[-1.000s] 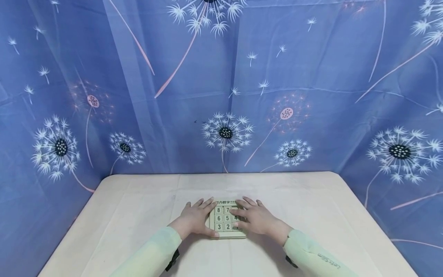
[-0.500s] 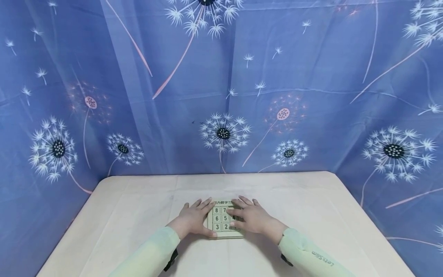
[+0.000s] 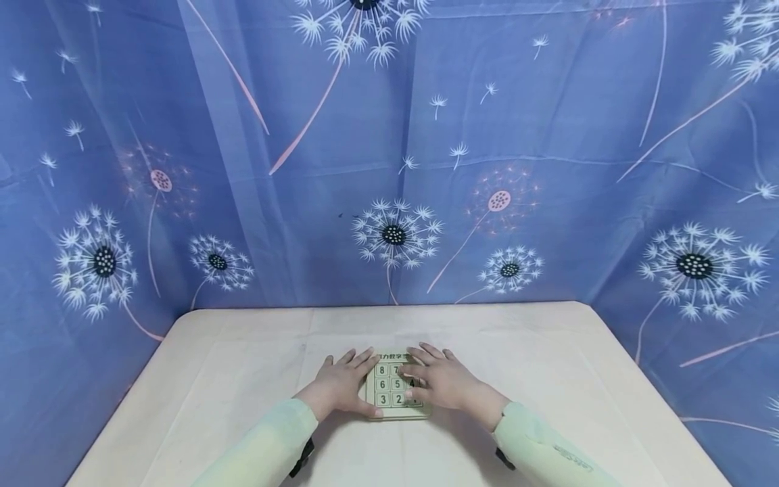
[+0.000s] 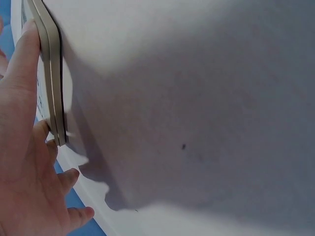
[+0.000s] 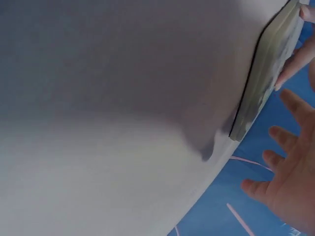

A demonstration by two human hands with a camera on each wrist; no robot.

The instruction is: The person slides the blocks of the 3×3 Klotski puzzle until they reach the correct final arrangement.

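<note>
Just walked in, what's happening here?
A person in pale green sleeves is handling a flat, square, pale green number board on a cream-coloured table. The left hand lies along its left side, thumb on the near corner. The right hand partly covers the right column of numbered squares.

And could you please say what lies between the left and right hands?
The number-tile puzzle lies between the left hand and the right hand; the head view shows it.
</note>
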